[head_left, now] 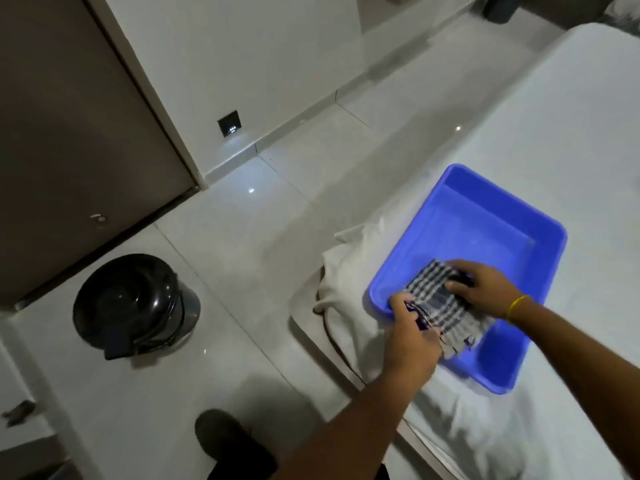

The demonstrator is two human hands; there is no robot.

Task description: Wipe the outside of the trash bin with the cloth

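A black, round trash bin (pixel 133 304) with a domed lid stands on the tiled floor at the lower left, by a brown door. A checked grey-and-white cloth (pixel 438 308) is held over a blue plastic tub (pixel 485 216) that sits on a white bed. My left hand (pixel 410 336) grips the cloth's near end at the tub's front rim. My right hand (pixel 483 287) grips its far end; a yellow band circles that wrist. Both hands are far to the right of the bin.
A brown door (pixel 69 140) fills the upper left, with a white wall and a small dark floor-level light (pixel 229 123) beside it. A rumpled white sheet (pixel 349 282) hangs off the bed corner. My dark shoe (pixel 225 441) rests on the glossy tiles at the bottom.
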